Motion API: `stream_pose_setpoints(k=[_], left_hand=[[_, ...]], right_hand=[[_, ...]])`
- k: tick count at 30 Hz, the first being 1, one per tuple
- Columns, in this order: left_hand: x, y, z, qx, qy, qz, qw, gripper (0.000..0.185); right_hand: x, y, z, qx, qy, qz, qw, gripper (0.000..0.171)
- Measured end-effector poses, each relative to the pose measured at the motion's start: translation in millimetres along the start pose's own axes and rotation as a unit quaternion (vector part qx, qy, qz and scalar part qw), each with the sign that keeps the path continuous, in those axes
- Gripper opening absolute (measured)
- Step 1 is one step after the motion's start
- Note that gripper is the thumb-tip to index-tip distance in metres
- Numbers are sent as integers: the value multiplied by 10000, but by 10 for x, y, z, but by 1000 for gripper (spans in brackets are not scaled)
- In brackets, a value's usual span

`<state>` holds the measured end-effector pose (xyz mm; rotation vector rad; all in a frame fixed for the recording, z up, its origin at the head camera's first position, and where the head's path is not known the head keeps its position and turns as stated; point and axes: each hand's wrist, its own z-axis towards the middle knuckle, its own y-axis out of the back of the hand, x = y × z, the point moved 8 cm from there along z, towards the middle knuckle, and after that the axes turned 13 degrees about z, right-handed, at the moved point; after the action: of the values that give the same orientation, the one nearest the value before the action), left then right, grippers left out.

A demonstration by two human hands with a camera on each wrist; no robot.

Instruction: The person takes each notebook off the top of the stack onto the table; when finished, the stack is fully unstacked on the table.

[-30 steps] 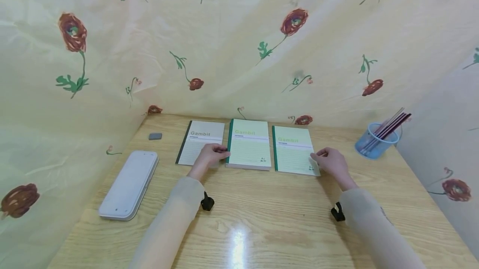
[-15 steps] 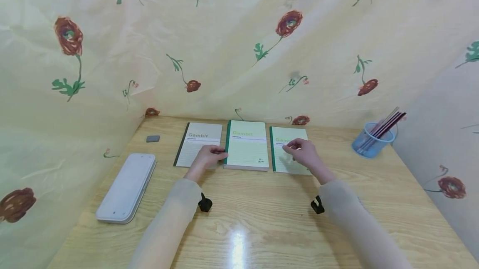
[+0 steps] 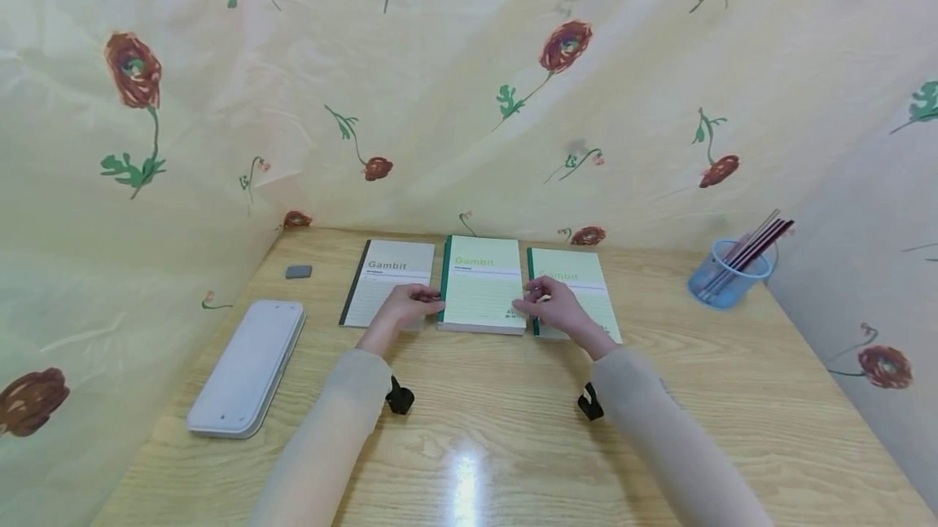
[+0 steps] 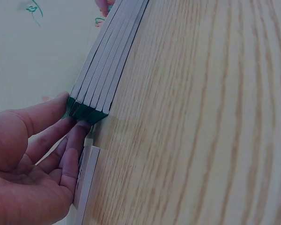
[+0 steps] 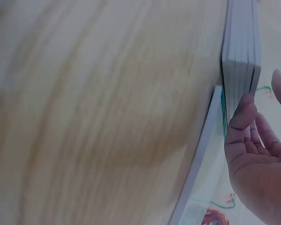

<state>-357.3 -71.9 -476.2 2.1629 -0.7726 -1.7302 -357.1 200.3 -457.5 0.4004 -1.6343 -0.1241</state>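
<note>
**Hands bracket the middle stack**

Right hand [image 3: 558, 309] has crossed from the right notebook [image 3: 582, 287] to the stack of notebooks [image 3: 483, 283], fingers touching its three o'clock edge. Left hand [image 3: 405, 307] still pinches the nine o'clock spine. Stack lies at table [image 3: 513, 429] centre; a lift looks ready.

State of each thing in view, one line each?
Middle notebook stack: closed, flat, gripped at both side edges.
Left notebook: closed, flat.
Right notebook: closed, flat.
Pencil case: shut.
Pen cup: upright, holding pencils.
Left hand: gripping stack.
Right hand: touching stack.
</note>
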Motion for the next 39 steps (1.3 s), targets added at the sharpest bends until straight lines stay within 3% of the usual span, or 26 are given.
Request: stream_pose_setpoints(k=[10, 20, 29, 39], left_hand=[[-3, 2, 3, -5, -76, -42, 10000, 37], [-1, 4, 0, -8, -40, 25, 10000, 37], [2, -5, 7, -9, -44, -10, 10000, 35], [-10, -3, -9, 10, -78, -28, 10000, 34]], right_hand=[[33, -120, -17, -202, -20, -483, 9986, 61], [13, -137, -24, -277, -86, -477, 9984, 60], [19, -133, -22, -290, -45, -541, 9981, 44], [57, -92, -45, -372, -16, -624, 9974, 55]])
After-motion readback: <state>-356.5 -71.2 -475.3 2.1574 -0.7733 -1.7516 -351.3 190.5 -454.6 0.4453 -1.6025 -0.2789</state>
